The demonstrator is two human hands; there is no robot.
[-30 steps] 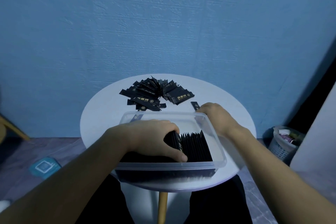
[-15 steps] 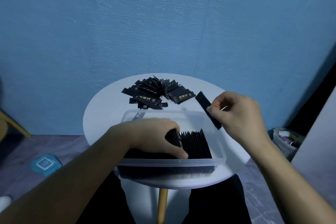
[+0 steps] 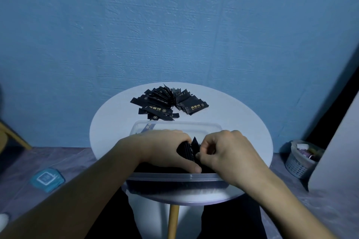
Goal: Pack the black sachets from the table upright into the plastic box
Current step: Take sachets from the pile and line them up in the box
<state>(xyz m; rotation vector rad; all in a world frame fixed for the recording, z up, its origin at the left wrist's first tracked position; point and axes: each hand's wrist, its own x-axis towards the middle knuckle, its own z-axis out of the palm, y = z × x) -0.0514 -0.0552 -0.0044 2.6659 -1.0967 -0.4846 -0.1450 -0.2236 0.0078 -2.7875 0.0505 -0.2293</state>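
A clear plastic box (image 3: 174, 177) stands at the near edge of the round white table (image 3: 242, 122). Inside it a row of black sachets (image 3: 186, 150) stands upright. My left hand (image 3: 163, 149) is in the box and grips that row, thumb along its near side. My right hand (image 3: 227, 151) is in the box too and pinches one black sachet (image 3: 195, 141) against the row; only the sachet's top corner shows. A loose pile of black sachets (image 3: 167, 103) with gold print lies on the table behind the box.
A blue wall rises right behind the table. On the floor lie a teal packet (image 3: 46, 178) at the left and a small white basket (image 3: 301, 161) at the right. A wooden table leg (image 3: 172, 221) shows below, between my knees.
My right hand picked one sachet off the table, lifted it over the box's right edge, and has now brought it down into the box beside the row. My left hand stayed on the row.
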